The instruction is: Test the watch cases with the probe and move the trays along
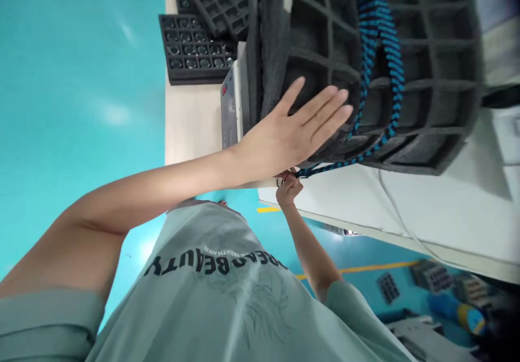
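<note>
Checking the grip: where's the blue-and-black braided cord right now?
Head view: the blue-and-black braided cord loops over the dark grey foam grid tray, its end in the closed right hand, beside the open left hand.

Left arm (138,194) stretched well out from the shoulder, almost straight. Left hand (290,126) open and flat, fingers (325,104) slightly spread, thumb (290,94) set apart from them. Right arm (309,251) bent, forearm raised away from the torso (227,280). Right hand (289,189) curled closed, fingers tucked in, wrist slightly bent. It sits just below the heel of the left hand; can't tell if they touch.
</note>
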A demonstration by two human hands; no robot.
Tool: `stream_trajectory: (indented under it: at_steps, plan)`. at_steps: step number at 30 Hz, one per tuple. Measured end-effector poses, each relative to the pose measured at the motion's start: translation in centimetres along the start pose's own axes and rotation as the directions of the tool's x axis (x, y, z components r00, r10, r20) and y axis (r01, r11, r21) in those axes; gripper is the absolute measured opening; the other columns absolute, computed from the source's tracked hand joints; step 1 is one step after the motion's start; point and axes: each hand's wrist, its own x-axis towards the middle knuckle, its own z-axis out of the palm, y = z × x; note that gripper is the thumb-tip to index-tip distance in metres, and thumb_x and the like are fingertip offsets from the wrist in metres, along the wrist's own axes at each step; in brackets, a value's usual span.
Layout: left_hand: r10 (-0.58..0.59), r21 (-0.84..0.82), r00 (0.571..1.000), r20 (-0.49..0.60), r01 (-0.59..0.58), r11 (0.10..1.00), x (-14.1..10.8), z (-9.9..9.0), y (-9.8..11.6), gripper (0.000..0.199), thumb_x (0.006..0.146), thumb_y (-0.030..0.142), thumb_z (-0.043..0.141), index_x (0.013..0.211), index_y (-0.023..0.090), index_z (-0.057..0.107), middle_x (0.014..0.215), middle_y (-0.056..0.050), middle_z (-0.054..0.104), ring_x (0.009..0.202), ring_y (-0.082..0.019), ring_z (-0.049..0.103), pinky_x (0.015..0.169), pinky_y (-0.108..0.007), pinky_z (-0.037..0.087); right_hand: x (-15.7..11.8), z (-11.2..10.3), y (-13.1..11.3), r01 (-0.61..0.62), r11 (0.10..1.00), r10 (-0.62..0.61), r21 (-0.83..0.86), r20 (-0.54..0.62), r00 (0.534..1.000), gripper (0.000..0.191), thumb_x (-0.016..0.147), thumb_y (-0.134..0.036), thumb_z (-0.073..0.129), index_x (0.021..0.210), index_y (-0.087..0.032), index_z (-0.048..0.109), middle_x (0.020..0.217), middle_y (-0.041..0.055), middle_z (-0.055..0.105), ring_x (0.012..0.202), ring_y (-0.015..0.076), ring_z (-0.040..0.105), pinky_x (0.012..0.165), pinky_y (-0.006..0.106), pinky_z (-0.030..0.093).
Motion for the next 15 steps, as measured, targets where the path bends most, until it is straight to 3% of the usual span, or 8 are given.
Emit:
stream_trajectory:
  at_steps: [4, 8, 12, 15]
  plan:
    - [-0.005, -0.007, 1.000, -0.002, 0.005, 1.000, 0.0, -0.1, 0.3, 0.071, 0.103, 0.021, 0.006, 0.168, 0.031, 0.033, 0.176, 0.005, 0.024, 0.163, -0.033, 0.010, 0.091, -0.042, 0.060, 0.0, 1.0, 1.0, -0.017, 0.999, 0.018, -0.035, 0.013, 1.000, 0.068, 0.097, -0.076, 0.010, 0.062, -0.030, 0.046, 0.065, 0.0130, 0.059, 0.071, 0.0308, 0.065, 0.072, 0.047, 0.055]
    - [-0.078, -0.076, 0.997, 0.000, 0.078, 0.994, -0.5, -0.1, 0.5, 0.065, 0.104, 0.022, 0.019, 0.165, 0.031, 0.039, 0.175, 0.005, 0.029, 0.162, -0.038, 0.017, 0.094, -0.048, 0.062, 0.7, 2.3, 0.2, -0.038, 0.999, 0.037, -0.032, -0.053, 0.998, 0.068, 0.098, -0.072, 0.005, 0.065, -0.030, 0.046, 0.064, 0.0129, 0.057, 0.075, 0.0341, 0.067, 0.075, 0.052, 0.057]
    - [0.007, -0.059, 0.997, -0.078, -0.012, 0.998, -1.3, 0.9, 0.5, 0.061, 0.105, 0.020, 0.028, 0.162, 0.033, 0.046, 0.175, 0.005, 0.033, 0.164, -0.028, 0.018, 0.124, -0.057, 0.043, 0.6, 4.5, -4.0, -0.013, 0.999, 0.016, 0.030, -0.083, 0.996, 0.062, 0.100, -0.073, 0.021, 0.076, -0.029, 0.058, 0.074, 0.0139, 0.064, 0.084, 0.0364, 0.070, 0.075, 0.055, 0.059]
    - [0.075, -0.030, 0.986, -0.152, -0.080, 0.996, -2.7, 3.1, 0.1, 0.060, 0.104, 0.021, 0.040, 0.160, 0.039, 0.048, 0.171, 0.004, 0.041, 0.163, -0.025, 0.026, 0.132, -0.060, 0.031, -1.1, 6.4, -8.2, 0.003, 0.997, 0.000, 0.076, -0.041, 0.999, 0.046, 0.100, -0.067, 0.042, 0.089, -0.031, 0.068, 0.080, 0.0134, 0.069, 0.080, 0.0341, 0.071, 0.068, 0.054, 0.061]
